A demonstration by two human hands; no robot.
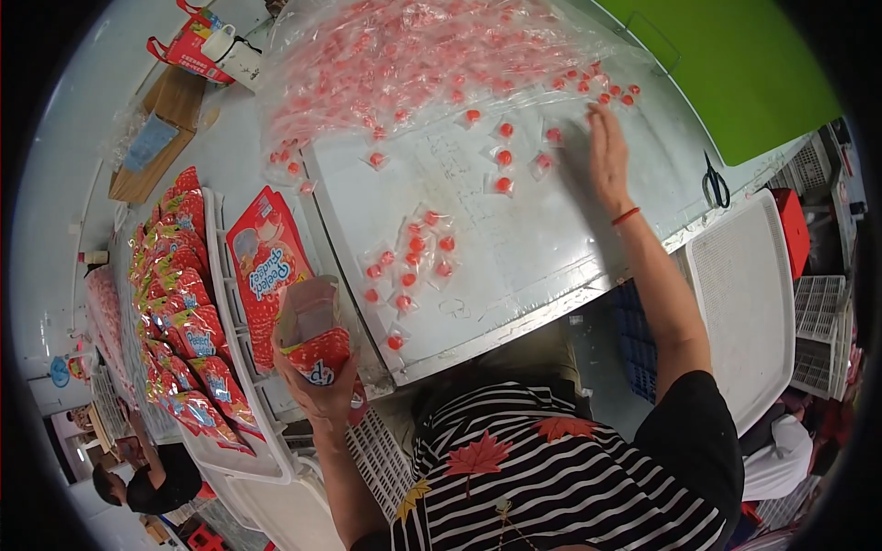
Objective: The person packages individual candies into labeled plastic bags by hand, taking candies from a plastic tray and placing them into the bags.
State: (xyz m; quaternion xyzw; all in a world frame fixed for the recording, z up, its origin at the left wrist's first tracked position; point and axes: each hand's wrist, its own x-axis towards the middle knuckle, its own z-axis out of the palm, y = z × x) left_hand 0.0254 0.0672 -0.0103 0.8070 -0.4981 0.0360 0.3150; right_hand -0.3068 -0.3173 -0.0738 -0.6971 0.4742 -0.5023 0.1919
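An open-topped red pouch (pixel 317 354) sits in the left hand (pixel 323 393), fingers curled around it, beside the white table (pixel 514 253). The right hand (pixel 608 165), flat with fingers extended, is near loose wrapped red candies (pixel 504 158). Beyond lies a candy-filled clear bag (pixel 413 64).

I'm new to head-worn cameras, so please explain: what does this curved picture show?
No machine here: these are a person's bare hands, seen from a fisheye camera on their head, looking down, so straight edges bend. The left hand holds a red pouch. The right hand is over the pale table, fingers extended. On it lie small red balls in clear wrappers, with many more in clear plastic at the far side. A white tray at left holds red packets.
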